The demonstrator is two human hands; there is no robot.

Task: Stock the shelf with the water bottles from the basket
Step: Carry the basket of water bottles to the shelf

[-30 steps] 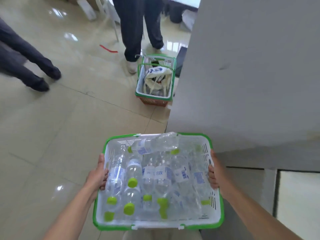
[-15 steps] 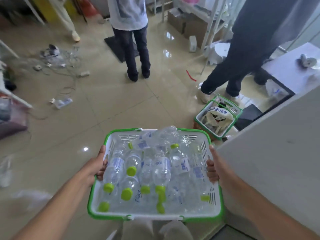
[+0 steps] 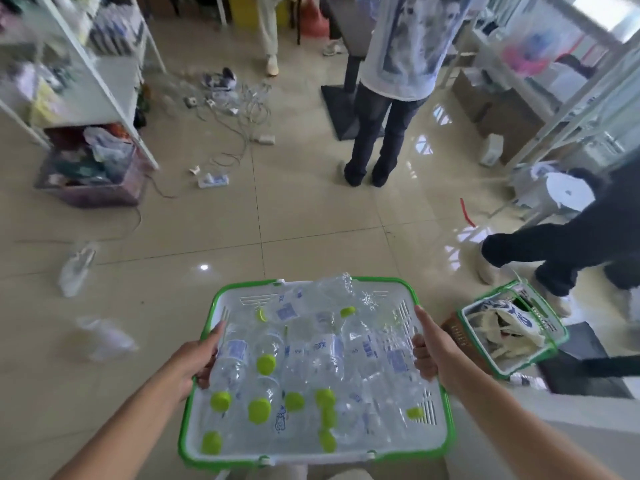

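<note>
I carry a white basket with a green rim (image 3: 381, 284) in front of me, above the tiled floor. It is full of several clear water bottles (image 3: 325, 348) with lime-green caps and blue labels, lying on their sides. My left hand (image 3: 199, 358) grips the basket's left rim, fingers curled over the edge. My right hand (image 3: 431, 348) grips the right rim the same way. A white shelf unit (image 3: 114, 81) stands at the far left, blurred.
A second green-rimmed basket (image 3: 512, 336) with white bags sits on the floor to the right. Two people stand ahead (image 3: 391, 98) and at the right (image 3: 571, 244). Cables and a power strip (image 3: 214, 180) litter the floor; a crate of clothes (image 3: 90, 171) sits under the left shelf.
The view has swung left, away from the grey wall and into the open room. Both hands keep their grip on the basket, which stays in front of me.
</note>
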